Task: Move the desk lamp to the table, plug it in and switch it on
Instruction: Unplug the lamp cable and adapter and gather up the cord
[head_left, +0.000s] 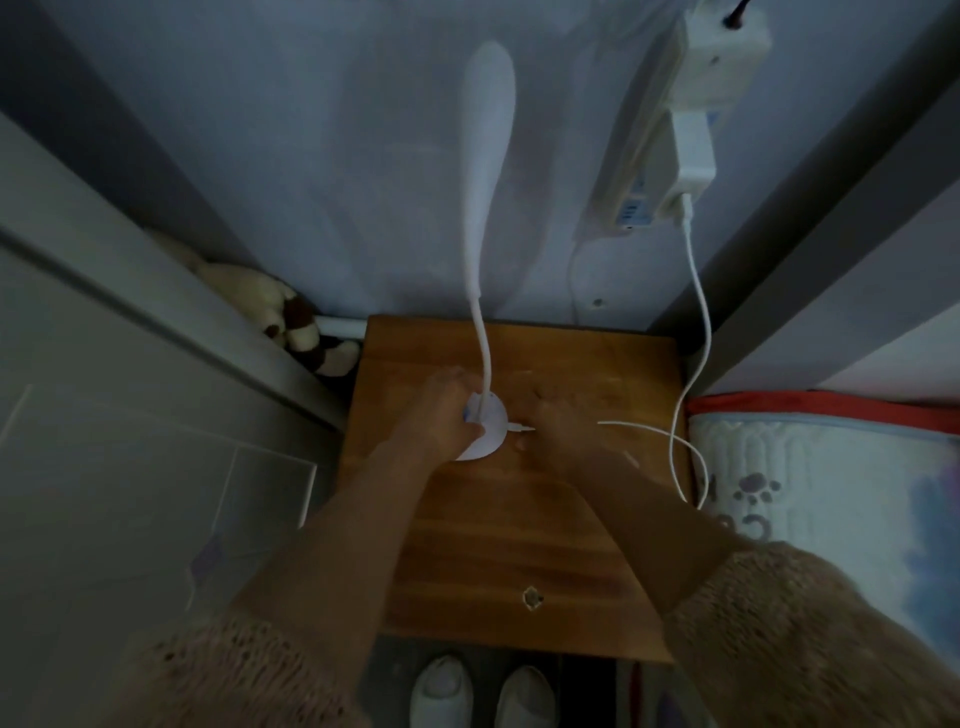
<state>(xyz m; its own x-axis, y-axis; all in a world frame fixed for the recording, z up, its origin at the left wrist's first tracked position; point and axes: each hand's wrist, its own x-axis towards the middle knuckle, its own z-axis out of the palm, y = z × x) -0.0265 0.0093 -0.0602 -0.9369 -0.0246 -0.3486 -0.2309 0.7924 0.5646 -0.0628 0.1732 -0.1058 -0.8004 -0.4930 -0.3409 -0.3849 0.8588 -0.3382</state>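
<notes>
A white desk lamp (485, 218) with a bendy neck stands on a small wooden table (519, 519). Its light is off. My left hand (447, 410) is closed over the lamp's round base (488, 441). My right hand (566, 421) pinches the plug end of a white cable (693, 322) right at the base's side; I cannot tell whether the plug is seated. The cable loops off the table's right edge and runs up to a white adapter (693, 150) in a power strip (675, 104) on the wall.
A plush toy (291, 322) lies wedged in the corner left of the table. A patterned quilt (831, 478) sits against the table's right side. Grey panels close in on both sides. White shoes (483, 691) show below the table's front edge.
</notes>
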